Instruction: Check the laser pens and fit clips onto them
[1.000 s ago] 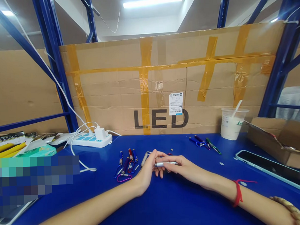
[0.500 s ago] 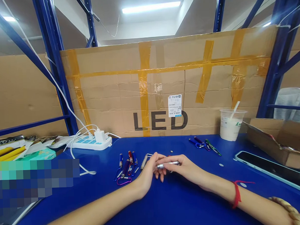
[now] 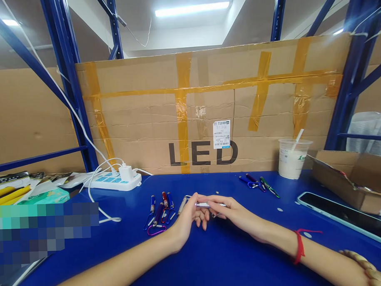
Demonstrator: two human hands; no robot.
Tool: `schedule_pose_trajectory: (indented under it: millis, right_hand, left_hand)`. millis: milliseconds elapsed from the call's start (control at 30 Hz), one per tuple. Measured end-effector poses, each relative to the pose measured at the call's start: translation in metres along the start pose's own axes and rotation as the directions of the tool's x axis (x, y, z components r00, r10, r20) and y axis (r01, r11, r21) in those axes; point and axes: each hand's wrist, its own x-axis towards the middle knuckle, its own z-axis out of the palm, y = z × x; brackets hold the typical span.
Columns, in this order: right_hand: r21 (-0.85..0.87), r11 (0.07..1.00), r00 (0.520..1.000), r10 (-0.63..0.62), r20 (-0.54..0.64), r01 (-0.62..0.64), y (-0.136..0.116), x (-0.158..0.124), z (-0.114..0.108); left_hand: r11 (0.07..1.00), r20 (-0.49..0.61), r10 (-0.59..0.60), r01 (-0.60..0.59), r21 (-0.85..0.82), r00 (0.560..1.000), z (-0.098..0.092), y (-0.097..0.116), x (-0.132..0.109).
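Note:
Pinched in my right hand (image 3: pixel 228 208) is a slim silver mini flashlight (image 3: pixel 207 205), lying nearly level with one end toward my left palm. That end has a faint purple tint. My left hand (image 3: pixel 193 214) is cupped around the tip, its fingers loosely bent and apart below; whether it touches the flashlight I cannot tell. A silver mini flashlight (image 3: pixel 182 206) lies just behind my left hand, partly hidden. Left of it are several blue, red and purple mini flashlights (image 3: pixel 164 200) with carabiner clips, among them a purple clip (image 3: pixel 156 231).
More clip-on flashlights (image 3: pixel 252 182) and a green one (image 3: pixel 269 187) lie at the back right. Near them stand a drink cup (image 3: pixel 292 158), a phone (image 3: pixel 346 217) and an open cardboard box (image 3: pixel 351 183). A power strip (image 3: pixel 113 181) with white cables sits at the back left.
The silver mini flashlight has shifted slightly left, nearer my left palm, and its end now looks purplish. My right thumb has drawn back a little along it.

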Motion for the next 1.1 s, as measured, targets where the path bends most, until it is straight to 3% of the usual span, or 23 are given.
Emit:
schedule_pose_trajectory:
  millis: [300, 600, 733, 833, 933, 1033, 1100]
  right_hand:
    - [0.006, 1.000, 0.998, 0.029, -0.049, -0.029, 0.002, 0.002, 0.001]
    - [0.025, 0.999, 1.000, 0.027, -0.013, -0.026, -0.001, 0.000, 0.001]
    - [0.026, 0.999, 0.997, 0.036, -0.073, -0.034, 0.002, 0.002, 0.001]
    - [0.016, 0.999, 0.994, 0.036, -0.105, -0.034, 0.005, 0.004, 0.000]
    - [-0.042, 0.999, 0.988, -0.005, -0.157, -0.001, 0.008, 0.008, -0.004]
    - [-0.173, 0.985, 0.970, -0.064, -0.233, 0.023, 0.011, 0.011, -0.012]
    - [-0.301, 0.953, 0.946, -0.116, -0.303, 0.021, 0.015, 0.012, -0.021]
  left_hand:
    - [1.000, 0.004, 0.002, -0.002, 0.014, 1.000, -0.001, 0.000, -0.001]
    - [1.000, 0.001, 0.014, -0.014, 0.014, 1.000, 0.000, -0.001, 0.000]
    - [1.000, -0.011, 0.025, -0.025, -0.008, 1.000, -0.002, -0.002, 0.001]
    - [0.998, -0.065, 0.033, -0.037, -0.051, 0.997, -0.003, -0.004, 0.002]
    - [0.994, -0.196, 0.071, -0.086, -0.070, 0.978, -0.005, -0.007, 0.002]
    - [0.992, -0.304, 0.086, -0.108, -0.059, 0.949, -0.006, -0.007, 0.001]
    - [0.993, -0.316, 0.080, -0.103, -0.059, 0.945, -0.007, -0.006, 0.001]
